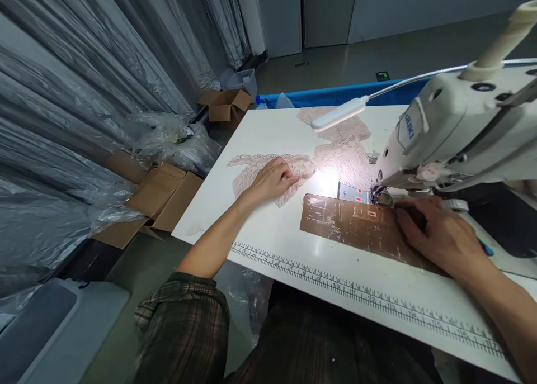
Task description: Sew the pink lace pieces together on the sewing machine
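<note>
Two risks: right hand (436, 236), fingers curled at centre right, grip unclear, sits just beside the needle (380, 195) of the sewing machine (461, 121) and could get caught, while left hand (272, 180), fingers together flat on the pink lace (247, 171) mid-frame, may bunch it.

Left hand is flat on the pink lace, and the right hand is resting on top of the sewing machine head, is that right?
Partly. The left hand does lie on the pink lace, but the right hand rests on the brown taped patch of the table, below the sewing machine head, not on top of it. The head view shows this.
</note>
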`<state>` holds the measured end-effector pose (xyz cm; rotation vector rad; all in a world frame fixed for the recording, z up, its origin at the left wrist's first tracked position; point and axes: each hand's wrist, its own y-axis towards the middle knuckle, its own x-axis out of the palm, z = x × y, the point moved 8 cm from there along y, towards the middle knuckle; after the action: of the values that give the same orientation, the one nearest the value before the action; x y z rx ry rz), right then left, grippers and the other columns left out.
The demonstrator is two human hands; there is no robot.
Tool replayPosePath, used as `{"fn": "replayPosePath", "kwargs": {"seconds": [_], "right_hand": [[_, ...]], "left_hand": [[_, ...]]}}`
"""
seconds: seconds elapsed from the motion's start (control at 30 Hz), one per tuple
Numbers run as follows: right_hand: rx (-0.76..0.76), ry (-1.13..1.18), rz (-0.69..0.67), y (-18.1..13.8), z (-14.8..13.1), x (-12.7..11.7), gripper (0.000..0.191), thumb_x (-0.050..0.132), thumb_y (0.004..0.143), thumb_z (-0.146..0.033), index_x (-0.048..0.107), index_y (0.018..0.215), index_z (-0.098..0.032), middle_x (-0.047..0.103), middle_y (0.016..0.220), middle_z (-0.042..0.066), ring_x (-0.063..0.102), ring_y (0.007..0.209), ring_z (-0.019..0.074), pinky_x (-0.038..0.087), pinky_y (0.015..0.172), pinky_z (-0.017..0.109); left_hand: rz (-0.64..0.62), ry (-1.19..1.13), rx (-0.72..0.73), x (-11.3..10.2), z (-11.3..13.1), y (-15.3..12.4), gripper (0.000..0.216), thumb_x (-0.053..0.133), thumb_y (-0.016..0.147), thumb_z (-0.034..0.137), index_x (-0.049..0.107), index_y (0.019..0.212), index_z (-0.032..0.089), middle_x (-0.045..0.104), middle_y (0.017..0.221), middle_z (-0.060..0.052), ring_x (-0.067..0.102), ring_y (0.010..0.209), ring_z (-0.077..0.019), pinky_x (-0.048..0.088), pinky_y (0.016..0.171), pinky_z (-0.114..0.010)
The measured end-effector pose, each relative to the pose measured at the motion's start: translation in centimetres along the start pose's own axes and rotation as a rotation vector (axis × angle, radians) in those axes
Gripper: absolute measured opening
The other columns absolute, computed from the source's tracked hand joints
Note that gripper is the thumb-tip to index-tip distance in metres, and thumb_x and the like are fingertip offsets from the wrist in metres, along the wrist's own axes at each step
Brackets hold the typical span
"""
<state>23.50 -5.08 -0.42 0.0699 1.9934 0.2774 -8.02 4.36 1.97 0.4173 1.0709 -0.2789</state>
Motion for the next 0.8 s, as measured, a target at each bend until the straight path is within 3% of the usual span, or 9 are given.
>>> {"fn": "replayPosePath", "kwargs": {"seconds": [0.13,0.23,0.33,0.4,0.53,0.7,0.8], "right_hand": [[0.032,-0.028,-0.039,0.2,0.5,0.3,0.027,0.041,0.094,-0.048,0.060,0.105,-0.033,0.064,0.074,0.014,0.063,0.070,0.0421,0.039,0.055,0.049],[-0.013,-0.012,0.087,-0.1,-0.4,-0.5,0.028,0.045,0.093,-0.050,0.064,0.097,-0.030,0.066,0.072,0.010,0.062,0.064,0.0353,0.041,0.054,0.045],[-0.131,0.080,0.230,-1.0,-3.1,-1.3,0.022,0.054,0.091,-0.042,0.066,0.091,-0.024,0.068,0.076,0.006,0.062,0.060,0.0237,0.046,0.055,0.039],[-0.309,0.156,0.162,-1.2,-6.1,-0.5,0.013,0.056,0.092,-0.031,0.065,0.090,-0.021,0.068,0.077,0.004,0.063,0.064,0.0195,0.048,0.057,0.034],[-0.611,0.153,-0.019,-0.4,-11.6,1.8,0.018,0.048,0.096,-0.020,0.066,0.098,-0.018,0.070,0.092,0.010,0.066,0.082,0.0220,0.054,0.071,0.037],[-0.643,0.144,0.056,3.5,-15.4,4.0,0.038,0.047,0.097,-0.022,0.059,0.132,-0.009,0.064,0.131,0.022,0.063,0.112,0.0287,0.054,0.087,0.043],[-0.597,0.085,0.043,5.0,-16.6,6.2,0.043,0.042,0.100,-0.024,0.054,0.138,-0.008,0.056,0.145,0.023,0.053,0.133,0.0320,0.047,0.099,0.050]], "left_hand": [[-0.001,-0.100,-0.023,-0.3,-0.4,-0.1,0.025,0.054,0.097,0.028,0.057,0.075,0.019,0.059,0.091,-0.003,0.059,0.084,-0.0176,0.048,0.076,-0.032],[0.005,-0.196,-0.067,-0.3,-0.9,-0.2,0.025,0.057,0.095,0.027,0.059,0.072,0.018,0.062,0.095,-0.004,0.060,0.084,-0.0170,0.046,0.075,-0.031],[0.032,-0.259,-0.125,-0.3,-1.4,-0.1,0.025,0.062,0.091,0.028,0.063,0.068,0.017,0.062,0.098,-0.004,0.060,0.082,-0.0158,0.045,0.073,-0.031],[0.038,-0.291,-0.156,-0.1,-1.6,-0.1,0.023,0.065,0.089,0.029,0.066,0.069,0.018,0.063,0.098,-0.004,0.060,0.081,-0.0155,0.045,0.072,-0.031],[0.063,-0.348,-0.212,0.0,-2.1,-0.1,0.018,0.069,0.083,0.029,0.072,0.068,0.019,0.064,0.104,-0.005,0.063,0.086,-0.0167,0.047,0.073,-0.031],[0.081,-0.341,-0.229,-0.1,-2.2,-0.3,0.012,0.070,0.078,0.026,0.076,0.070,0.020,0.066,0.109,-0.004,0.066,0.093,-0.0180,0.052,0.079,-0.030],[0.098,-0.342,-0.195,0.0,-1.9,-0.2,0.013,0.067,0.078,0.021,0.070,0.067,0.018,0.063,0.116,-0.006,0.066,0.104,-0.0198,0.053,0.087,-0.031]]}}
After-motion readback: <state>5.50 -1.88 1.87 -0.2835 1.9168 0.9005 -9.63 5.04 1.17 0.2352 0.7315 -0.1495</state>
